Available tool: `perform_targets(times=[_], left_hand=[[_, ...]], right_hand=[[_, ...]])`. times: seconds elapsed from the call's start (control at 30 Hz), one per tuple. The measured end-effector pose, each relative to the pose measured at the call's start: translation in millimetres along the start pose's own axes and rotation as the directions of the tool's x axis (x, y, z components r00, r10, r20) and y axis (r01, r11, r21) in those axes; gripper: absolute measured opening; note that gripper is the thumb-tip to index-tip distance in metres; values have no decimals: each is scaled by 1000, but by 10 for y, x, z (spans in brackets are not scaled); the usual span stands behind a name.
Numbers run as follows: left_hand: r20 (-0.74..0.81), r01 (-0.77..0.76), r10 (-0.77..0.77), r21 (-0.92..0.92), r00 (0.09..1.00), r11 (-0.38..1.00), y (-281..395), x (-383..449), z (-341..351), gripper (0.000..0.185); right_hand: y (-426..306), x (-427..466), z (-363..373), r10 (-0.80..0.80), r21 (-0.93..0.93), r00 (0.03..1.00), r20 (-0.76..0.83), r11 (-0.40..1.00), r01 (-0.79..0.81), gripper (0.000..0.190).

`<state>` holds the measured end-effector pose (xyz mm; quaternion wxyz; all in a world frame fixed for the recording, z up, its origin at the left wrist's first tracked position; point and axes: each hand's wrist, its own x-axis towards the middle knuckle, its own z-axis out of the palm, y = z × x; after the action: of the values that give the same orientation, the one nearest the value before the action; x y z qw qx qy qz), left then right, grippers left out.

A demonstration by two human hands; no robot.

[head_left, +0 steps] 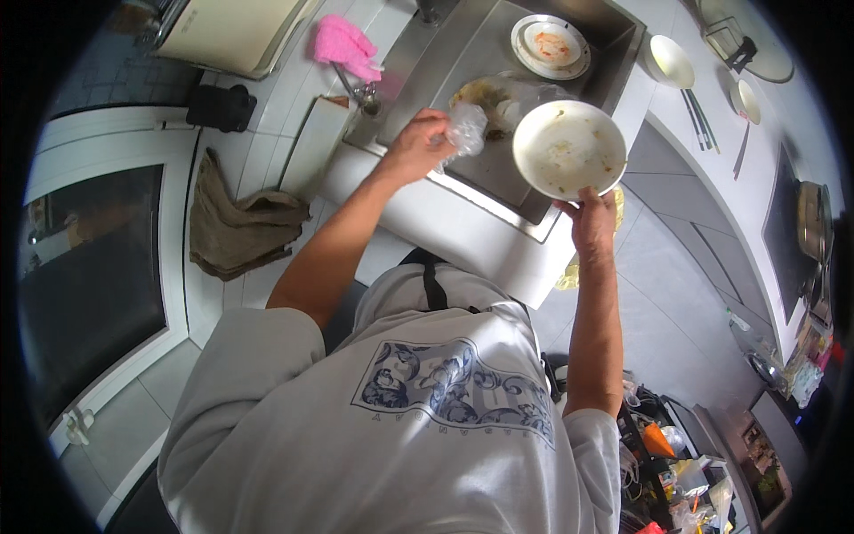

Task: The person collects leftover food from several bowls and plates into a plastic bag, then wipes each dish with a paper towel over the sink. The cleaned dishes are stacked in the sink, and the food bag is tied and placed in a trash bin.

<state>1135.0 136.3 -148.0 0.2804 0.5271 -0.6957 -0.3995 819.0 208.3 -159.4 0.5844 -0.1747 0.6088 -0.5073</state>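
Note:
My right hand (592,223) grips the near rim of a white bowl (569,148), whose inside is tilted toward me and dotted with brown food scraps. It is held over the near right corner of a stainless steel sink (460,40). Crumpled clear plastic (467,128) is pinched in the fingers of my left hand (421,143), left of the bowl. Behind both hands, a clear plastic bag (527,90) with brownish food waste (482,93) lies in the sink. Two stacked white plates (551,47), the upper one smeared orange-red, sit at the sink's far end.
On the right counter are a white bowl (670,61), chopsticks (700,120), a small bowl (744,101) and a glass lid (754,40). A pink cloth (343,45) hangs by the faucet (367,99). A brown cloth (243,223) hangs at left. A pot (810,220) stands far right.

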Motion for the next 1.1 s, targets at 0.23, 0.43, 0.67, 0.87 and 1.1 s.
perform_targets(times=[0.23,0.43,0.67,0.87,1.1], left_hand=[[479,102,-39,-106,877,989,775,576,966,34],[610,-334,263,4,748,942,833,713,1405,33],[359,-338,220,312,907,888,467,1217,1662,30],[374,-162,118,87,920,983,617,1252,1262,50],[455,-340,293,23,841,940,523,1276,1448,31]], right_hand=[[-59,14,87,-4,20,1000,-20,1000,4,27],[-206,37,137,43,-12,977,209,999,-41,36],[-16,171,118,64,-7,988,144,998,-64,40],[-14,208,159,91,-62,987,129,995,-84,47],[-16,265,231,94,-93,977,192,993,-78,50]])
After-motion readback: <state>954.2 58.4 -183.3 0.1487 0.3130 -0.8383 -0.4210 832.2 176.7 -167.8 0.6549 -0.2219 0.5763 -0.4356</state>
